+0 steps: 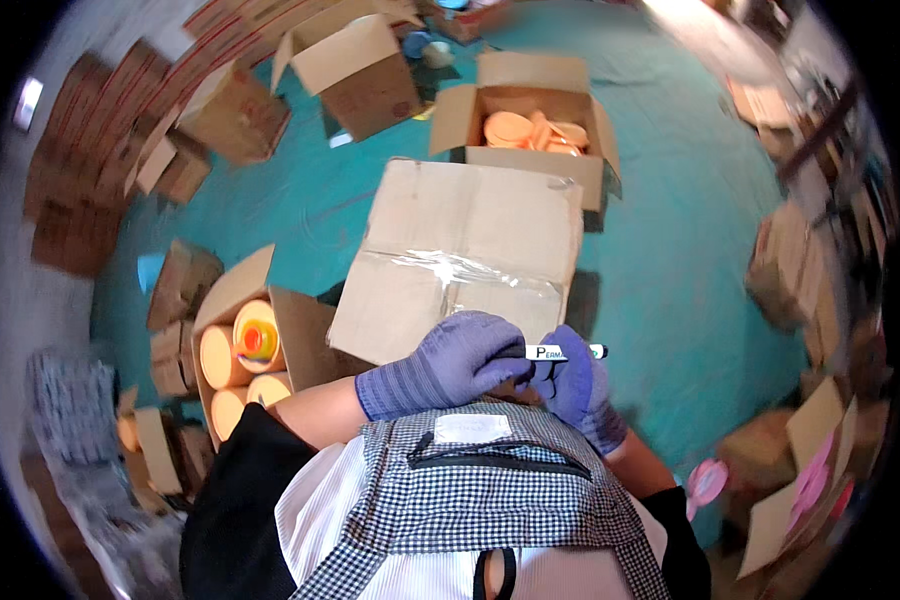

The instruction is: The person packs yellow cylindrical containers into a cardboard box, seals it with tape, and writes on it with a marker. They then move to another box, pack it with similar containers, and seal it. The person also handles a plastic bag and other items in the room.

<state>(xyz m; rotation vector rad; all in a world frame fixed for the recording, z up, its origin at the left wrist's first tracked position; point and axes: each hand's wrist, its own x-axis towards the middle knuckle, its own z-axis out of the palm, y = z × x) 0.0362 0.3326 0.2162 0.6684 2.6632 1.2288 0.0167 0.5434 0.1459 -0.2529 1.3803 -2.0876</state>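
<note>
While left hand (455, 362) pinches a marker (544, 352), right hand (577, 388) has fingers curled round it. Both by the carton (475, 215), near edge.

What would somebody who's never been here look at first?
Probably the big taped box right in the middle, on the green floor. Next, the white marker at the gloved left hand and right hand, near the person's checked apron. Bright orange things also stand out in the open box at the top.
</note>
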